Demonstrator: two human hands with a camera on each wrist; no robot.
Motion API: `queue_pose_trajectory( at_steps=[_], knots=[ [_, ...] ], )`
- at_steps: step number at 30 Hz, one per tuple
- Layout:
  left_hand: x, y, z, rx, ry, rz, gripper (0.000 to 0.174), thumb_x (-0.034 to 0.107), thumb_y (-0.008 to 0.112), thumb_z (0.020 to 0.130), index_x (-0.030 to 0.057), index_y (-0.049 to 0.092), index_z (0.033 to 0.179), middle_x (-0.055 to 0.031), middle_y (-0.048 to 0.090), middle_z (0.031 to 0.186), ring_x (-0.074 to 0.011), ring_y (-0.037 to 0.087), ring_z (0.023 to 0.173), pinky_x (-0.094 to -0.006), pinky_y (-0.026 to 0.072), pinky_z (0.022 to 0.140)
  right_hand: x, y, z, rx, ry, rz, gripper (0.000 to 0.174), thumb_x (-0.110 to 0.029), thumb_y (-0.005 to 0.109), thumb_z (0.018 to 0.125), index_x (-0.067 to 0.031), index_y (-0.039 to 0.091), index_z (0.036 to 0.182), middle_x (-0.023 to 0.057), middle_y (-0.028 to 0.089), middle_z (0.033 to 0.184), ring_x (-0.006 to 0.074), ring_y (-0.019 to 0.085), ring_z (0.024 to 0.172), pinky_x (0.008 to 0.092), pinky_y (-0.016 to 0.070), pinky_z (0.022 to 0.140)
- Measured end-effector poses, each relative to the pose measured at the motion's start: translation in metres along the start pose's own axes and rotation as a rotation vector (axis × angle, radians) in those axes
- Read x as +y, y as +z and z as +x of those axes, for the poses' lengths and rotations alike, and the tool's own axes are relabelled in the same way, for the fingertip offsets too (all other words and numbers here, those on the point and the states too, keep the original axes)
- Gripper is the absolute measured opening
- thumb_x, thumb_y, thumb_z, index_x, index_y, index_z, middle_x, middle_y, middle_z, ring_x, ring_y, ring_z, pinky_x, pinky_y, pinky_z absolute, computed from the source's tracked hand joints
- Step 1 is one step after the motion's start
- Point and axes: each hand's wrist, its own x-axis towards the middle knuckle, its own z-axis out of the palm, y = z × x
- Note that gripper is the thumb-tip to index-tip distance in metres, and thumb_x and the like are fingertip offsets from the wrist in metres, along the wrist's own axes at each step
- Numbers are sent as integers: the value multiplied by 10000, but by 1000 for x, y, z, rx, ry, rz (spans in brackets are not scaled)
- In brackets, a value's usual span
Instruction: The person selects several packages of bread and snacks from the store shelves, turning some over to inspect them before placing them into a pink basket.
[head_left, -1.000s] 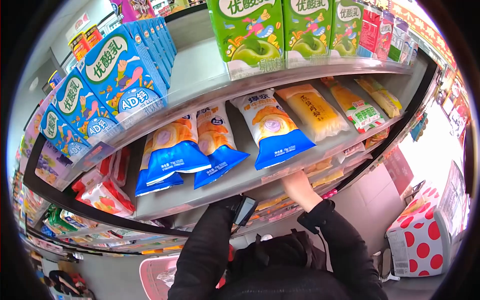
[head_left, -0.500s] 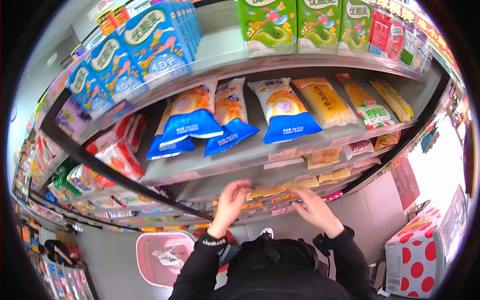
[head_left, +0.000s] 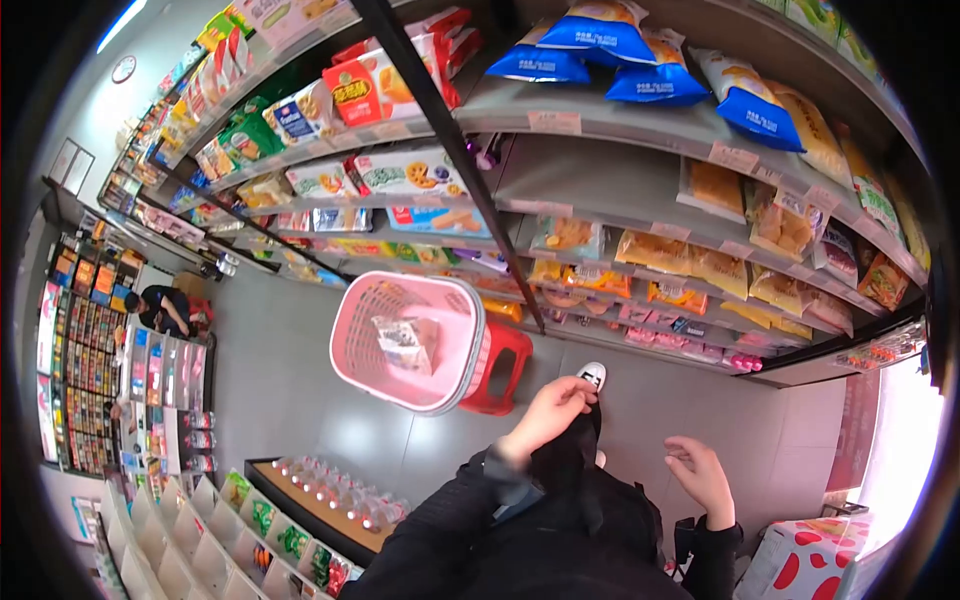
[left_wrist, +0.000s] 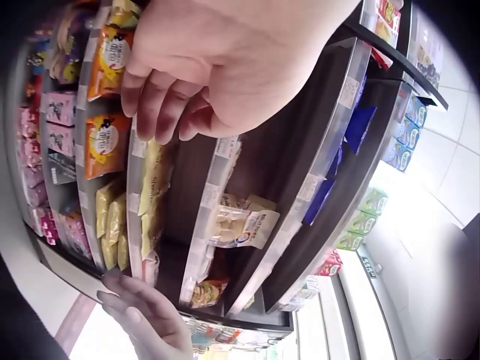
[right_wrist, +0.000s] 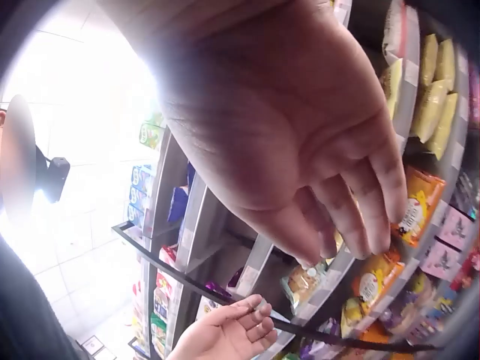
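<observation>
Both hands hang in the air in front of the body, holding nothing. My left hand (head_left: 548, 412) has loosely bent fingers and overlaps a white shoe (head_left: 592, 376) in the head view. Farther right is my right hand (head_left: 702, 477), its fingers relaxed and slightly bent over the grey floor. Nearest to the left hand stands a pink basket (head_left: 348, 325) with a clear plastic packet (head_left: 408, 343) lying inside. Bagged breads (head_left: 652, 250) line the lower shelves ahead. The left wrist view shows the left palm (left_wrist: 217, 60) bare; the right palm (right_wrist: 292, 135) is bare too.
Something red (head_left: 497, 370) stands against the pink basket's right side. Snack boxes (head_left: 410, 172) fill shelves on the left, blue-bottomed bags (head_left: 750, 108) the upper right. Bottles (head_left: 345, 497) stand on a low display behind left. A spotted box (head_left: 805, 560) is at the lower right. Another person (head_left: 165, 308) is far left.
The head view has swung left and down, bringing the pink basket near the middle. Both hands, earlier at the shelf, have drawn back from it, and the right hand is now lower.
</observation>
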Motion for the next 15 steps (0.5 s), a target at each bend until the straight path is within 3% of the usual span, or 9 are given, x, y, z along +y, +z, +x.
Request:
queue_pose_trajectory(
  at_steps=[5, 7, 15],
  knots=[
    [-5, -37, -46, 158, -43, -8, 200, 23, 404, 799, -32, 491, 969, -90, 562, 868, -154, 552, 777, -256, 443, 720, -5, 23, -6, -41, -33, 17, 251, -104, 550, 719, -19, 526, 955, 125, 567, 899, 213, 569, 798, 289, 450, 665],
    [-5, -56, -53, 244, -151, -9, 206, 37, 409, 797, -24, 497, 973, -96, 562, 876, -164, 559, 774, -254, 444, 712, -11, 31, -4, -28, -75, -10, 249, -108, 547, 724, -19, 526, 956, 124, 567, 900, 210, 570, 796, 290, 452, 656],
    [-44, -189, -36, 452, -227, -90, 218, 70, 419, 776, -5, 521, 954, -103, 575, 833, -145, 565, 689, -239, 455, 596, -51, 64, 18, -20, 2, -36, 243, -95, 539, 731, -16, 524, 960, 118, 560, 921, 207, 571, 800, 302, 460, 658]
  ],
)
